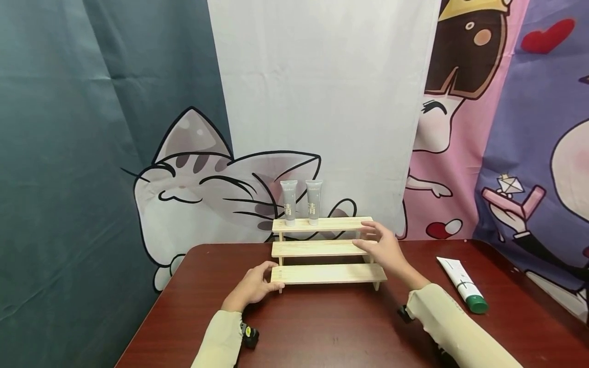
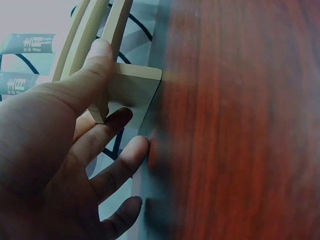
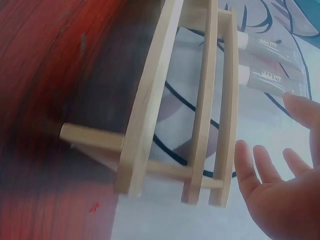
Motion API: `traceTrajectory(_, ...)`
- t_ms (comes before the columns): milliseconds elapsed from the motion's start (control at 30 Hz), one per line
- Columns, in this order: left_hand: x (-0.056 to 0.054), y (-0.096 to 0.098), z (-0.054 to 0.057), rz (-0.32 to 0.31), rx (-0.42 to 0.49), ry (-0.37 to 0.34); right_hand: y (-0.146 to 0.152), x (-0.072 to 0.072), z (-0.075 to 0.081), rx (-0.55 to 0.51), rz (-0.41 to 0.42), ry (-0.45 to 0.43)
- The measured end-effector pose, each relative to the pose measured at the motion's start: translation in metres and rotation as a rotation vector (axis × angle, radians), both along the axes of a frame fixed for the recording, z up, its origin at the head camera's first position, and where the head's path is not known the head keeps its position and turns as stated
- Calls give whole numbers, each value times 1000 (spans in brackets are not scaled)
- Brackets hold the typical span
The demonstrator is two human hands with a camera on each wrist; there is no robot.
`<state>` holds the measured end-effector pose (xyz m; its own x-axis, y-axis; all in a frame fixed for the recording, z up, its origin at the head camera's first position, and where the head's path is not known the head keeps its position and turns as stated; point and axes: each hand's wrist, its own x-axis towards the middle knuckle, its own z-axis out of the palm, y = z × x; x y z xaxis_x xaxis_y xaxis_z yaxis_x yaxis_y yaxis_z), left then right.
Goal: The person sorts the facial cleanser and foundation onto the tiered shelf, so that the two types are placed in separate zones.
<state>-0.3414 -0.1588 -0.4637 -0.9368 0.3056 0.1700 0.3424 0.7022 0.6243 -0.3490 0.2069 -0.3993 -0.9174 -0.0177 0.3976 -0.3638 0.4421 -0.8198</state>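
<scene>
One three-tier wooden display rack [image 1: 313, 249] needs keeping level, I judge: the left hand [image 1: 252, 286] pinches its bottom shelf's left end, the right hand [image 1: 384, 250], fingers apart and holding nothing, is by its right end, and two grey squeeze tubes [image 1: 289, 203] stand on top. Beyond hangs a cartoon backdrop [image 1: 331, 76]; the red-brown table [image 1: 331, 327] also bears a white, green-capped tube [image 1: 461, 283].

Left hand [image 1: 252, 286] grips the shelf [image 1: 329, 274] (tubes [image 1: 289, 200] atop).
</scene>
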Motion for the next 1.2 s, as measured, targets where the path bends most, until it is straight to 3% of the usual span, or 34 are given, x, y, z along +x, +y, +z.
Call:
traceTrajectory(600,-3,9,-3,-12,21,10,63,28,-6,60,-34,-27)
traceTrajectory(900,-2,8,-2,-19,22,15,103,45,-3,189,-117,3)
traceTrajectory(1200,-1,-1,-1,15,35,0,121,55,-7,249,-159,-6)
